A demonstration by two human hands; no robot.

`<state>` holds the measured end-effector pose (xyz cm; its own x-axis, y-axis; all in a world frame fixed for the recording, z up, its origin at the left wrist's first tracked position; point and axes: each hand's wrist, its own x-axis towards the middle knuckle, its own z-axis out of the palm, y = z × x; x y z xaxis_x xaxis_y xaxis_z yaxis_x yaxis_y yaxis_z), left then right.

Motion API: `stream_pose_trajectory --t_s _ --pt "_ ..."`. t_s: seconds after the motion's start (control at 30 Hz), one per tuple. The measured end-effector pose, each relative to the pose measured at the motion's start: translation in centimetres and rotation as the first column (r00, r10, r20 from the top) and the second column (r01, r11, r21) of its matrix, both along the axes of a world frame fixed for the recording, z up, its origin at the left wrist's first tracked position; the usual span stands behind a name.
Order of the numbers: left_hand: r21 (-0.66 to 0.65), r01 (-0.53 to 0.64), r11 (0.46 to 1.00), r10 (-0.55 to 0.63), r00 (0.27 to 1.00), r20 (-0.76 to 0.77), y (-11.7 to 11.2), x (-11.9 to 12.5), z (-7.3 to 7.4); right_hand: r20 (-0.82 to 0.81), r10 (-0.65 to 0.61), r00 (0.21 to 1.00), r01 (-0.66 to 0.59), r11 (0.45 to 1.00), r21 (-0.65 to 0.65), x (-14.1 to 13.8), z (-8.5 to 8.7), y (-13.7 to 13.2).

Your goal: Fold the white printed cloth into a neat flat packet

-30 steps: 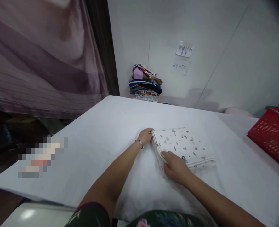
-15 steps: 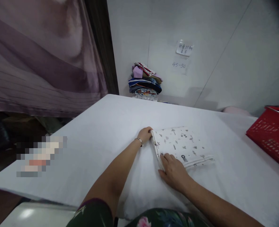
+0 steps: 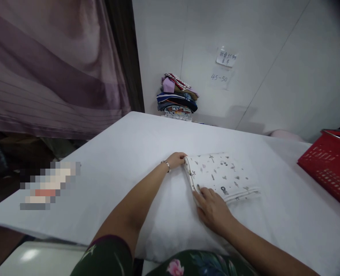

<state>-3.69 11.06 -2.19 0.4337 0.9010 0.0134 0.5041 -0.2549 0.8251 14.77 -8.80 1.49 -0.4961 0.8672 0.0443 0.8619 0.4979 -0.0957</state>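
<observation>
The left hand [image 3: 176, 160] pinches the folded cloth [image 3: 218, 172] to its right; the right hand [image 3: 213, 209] rests loosely open on the near corner.

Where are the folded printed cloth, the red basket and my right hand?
Folded printed cloth [image 3: 219, 173]: head view, middle of its top face.
Red basket [image 3: 329, 168]: head view, its perforated side wall.
Right hand [image 3: 215, 209]: head view, back of the hand.
</observation>
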Motion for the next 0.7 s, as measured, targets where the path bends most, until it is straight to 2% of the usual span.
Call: stream_pose_trajectory --t_s 0.17,0.33,0.47,0.57,0.7 --pt "0.148 -0.118 0.982 0.13 0.989 -0.076 -0.8 0.8 0.0 -0.034 0.012 0.999 -0.011 1.0 0.03 0.3 -0.3 0.4" --pt "0.203 -0.139 0.969 0.17 0.974 -0.147 -1.0 0.9 -0.2 -0.008 0.018 1.0 -0.018 0.999 0.041 -0.3 -0.4 0.4" --pt "0.166 -0.155 0.974 0.181 0.971 -0.155 -0.7 0.9 -0.3 0.035 0.018 0.999 -0.019 0.999 0.049 -0.6 -0.5 0.3" --pt "0.087 -0.149 0.985 0.16 0.977 -0.138 -0.3 0.5 -0.2 0.03 0.036 0.999 -0.037 0.998 0.051 -0.6 -0.4 0.0" --pt "0.001 -0.098 0.995 0.098 0.993 -0.065 0.3 -0.7 1.1 -0.017 0.067 0.998 -0.066 0.997 0.027 -0.2 0.5 -0.6"
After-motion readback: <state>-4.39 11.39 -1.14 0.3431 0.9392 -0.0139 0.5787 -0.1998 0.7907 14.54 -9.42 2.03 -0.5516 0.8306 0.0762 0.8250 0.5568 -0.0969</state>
